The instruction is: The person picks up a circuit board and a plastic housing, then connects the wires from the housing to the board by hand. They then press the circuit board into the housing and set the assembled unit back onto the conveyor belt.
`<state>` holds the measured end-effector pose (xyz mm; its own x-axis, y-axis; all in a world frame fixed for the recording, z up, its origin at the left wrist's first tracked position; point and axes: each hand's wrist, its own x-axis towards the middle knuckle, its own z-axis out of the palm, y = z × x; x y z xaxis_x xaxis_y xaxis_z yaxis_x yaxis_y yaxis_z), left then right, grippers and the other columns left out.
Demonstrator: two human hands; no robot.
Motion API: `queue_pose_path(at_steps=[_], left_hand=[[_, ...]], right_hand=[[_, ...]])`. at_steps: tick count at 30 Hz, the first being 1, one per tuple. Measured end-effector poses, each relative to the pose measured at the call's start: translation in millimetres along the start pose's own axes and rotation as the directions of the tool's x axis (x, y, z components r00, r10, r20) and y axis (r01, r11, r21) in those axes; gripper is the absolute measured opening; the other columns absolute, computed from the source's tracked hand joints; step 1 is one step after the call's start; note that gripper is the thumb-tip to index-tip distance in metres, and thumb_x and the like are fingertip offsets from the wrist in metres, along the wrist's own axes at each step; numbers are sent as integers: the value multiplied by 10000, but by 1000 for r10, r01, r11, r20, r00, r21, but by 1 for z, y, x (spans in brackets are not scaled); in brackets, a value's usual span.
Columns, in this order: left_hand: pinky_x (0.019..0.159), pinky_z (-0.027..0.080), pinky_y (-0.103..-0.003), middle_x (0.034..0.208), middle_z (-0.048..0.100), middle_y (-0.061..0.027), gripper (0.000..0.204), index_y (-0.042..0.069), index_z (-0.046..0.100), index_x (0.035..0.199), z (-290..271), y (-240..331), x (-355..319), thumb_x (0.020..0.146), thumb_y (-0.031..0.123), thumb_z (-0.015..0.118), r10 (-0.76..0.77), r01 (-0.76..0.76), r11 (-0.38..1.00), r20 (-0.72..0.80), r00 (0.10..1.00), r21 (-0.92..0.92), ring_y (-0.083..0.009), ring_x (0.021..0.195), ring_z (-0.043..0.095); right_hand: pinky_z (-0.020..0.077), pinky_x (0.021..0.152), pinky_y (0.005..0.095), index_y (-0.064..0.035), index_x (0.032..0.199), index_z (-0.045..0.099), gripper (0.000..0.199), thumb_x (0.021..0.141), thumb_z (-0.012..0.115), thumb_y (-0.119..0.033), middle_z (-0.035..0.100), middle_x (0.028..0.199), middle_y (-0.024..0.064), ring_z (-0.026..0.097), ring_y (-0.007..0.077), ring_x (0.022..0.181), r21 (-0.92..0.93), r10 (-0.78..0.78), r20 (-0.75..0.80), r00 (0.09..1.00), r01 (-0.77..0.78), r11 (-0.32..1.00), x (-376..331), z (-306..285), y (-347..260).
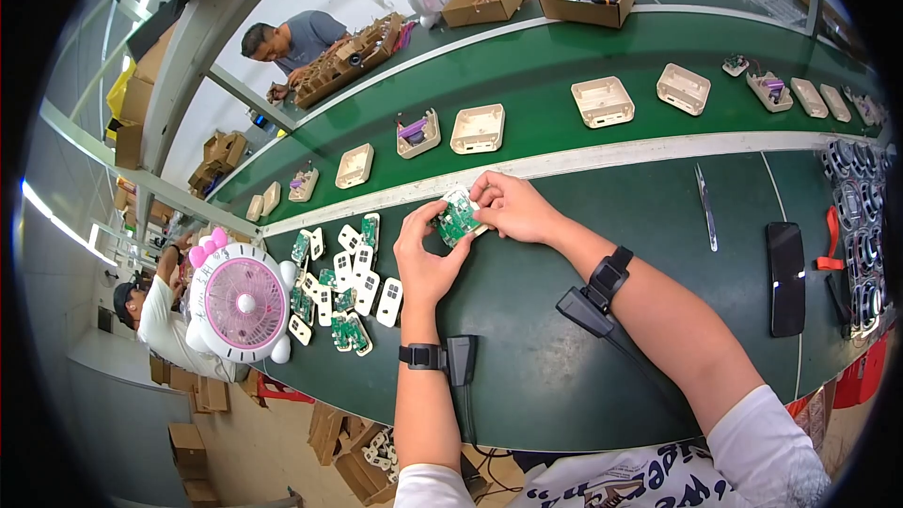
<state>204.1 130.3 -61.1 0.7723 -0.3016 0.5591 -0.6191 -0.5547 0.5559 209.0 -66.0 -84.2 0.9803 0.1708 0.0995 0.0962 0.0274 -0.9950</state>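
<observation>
Over the dark green table, near its far edge, a green circuit board with a whitish part at its edge is between my two hands. My left hand grips it from the left, thumb at the lower edge and fingers along the upper side. Closed at the board's right edge, my right hand has its fingertips on it; exactly what they pinch is hidden. Left of my left hand lies a loose pile of white plastic covers and green circuit boards.
Beyond the table, a green conveyor belt carries cream plastic housings. A white-pink fan stands left. Tweezers, a black phone and stacked round speakers are right. Cabled wristbands circle both wrists. Co-workers sit beyond.
</observation>
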Motion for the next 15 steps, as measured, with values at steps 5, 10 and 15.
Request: queue_pose_path(at_steps=[5,10,15], left_hand=[[889,561,-375,1197,690,-123,542,34,667,1184,1,-1,-1,689,89,881,-20,20,1000,3,1000,-16,-238,1093,672],[899,562,-372,1206,684,-128,523,24,666,1171,1,-5,-1,695,71,877,-26,26,999,3,1000,-47,-238,1105,668],[902,563,-371,1208,681,-130,519,20,661,1168,0,-9,0,698,64,876,-12,12,999,2,1000,-49,-239,1112,666]], right_hand=[[466,489,239,-28,1077,550,231,878,665,-8,614,858,29,575,74,641,14,14,-2,1000,-14,1000,1,1,0],[464,491,239,-28,1066,548,216,883,662,-9,612,855,30,573,76,644,23,25,0,1000,-25,999,3,2,0],[461,490,239,-30,1055,546,205,888,665,-17,607,850,30,570,76,644,30,34,3,999,-34,999,5,3,1]])
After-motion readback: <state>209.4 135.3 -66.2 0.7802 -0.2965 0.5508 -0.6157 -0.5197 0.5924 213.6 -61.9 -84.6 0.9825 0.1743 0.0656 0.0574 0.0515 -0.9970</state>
